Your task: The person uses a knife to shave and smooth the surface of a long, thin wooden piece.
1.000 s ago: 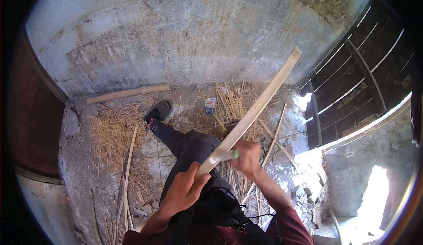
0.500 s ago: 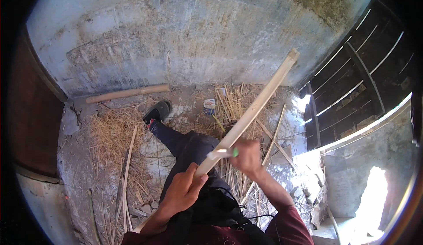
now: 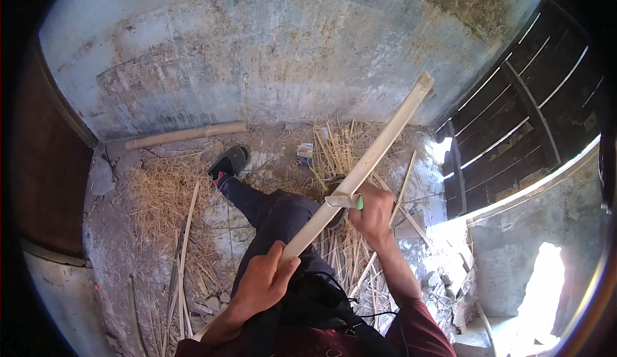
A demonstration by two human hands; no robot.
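A long pale bamboo strip (image 3: 379,147) slants across my legs, its far end up toward the wall at the right. My left hand (image 3: 265,278) is wrapped round its near part, thumb along the edge. My right hand (image 3: 373,213) is closed on the green handle of a knife (image 3: 344,201). The metal blade lies across the strip, touching its upper face about midway along. Most of the handle is hidden in my fist.
Shavings (image 3: 168,193) lie heaped at the left and beyond the strip. A bamboo pole (image 3: 186,136) rests along the wall (image 3: 257,55). A small box (image 3: 304,154) stands on the floor. Thin strips (image 3: 186,248) lie at the left. A dark slatted panel (image 3: 514,106) is at the right.
My right hand has moved the knife a little up along the bamboo strip, away from my left hand. The left hand has stayed nearly in place.
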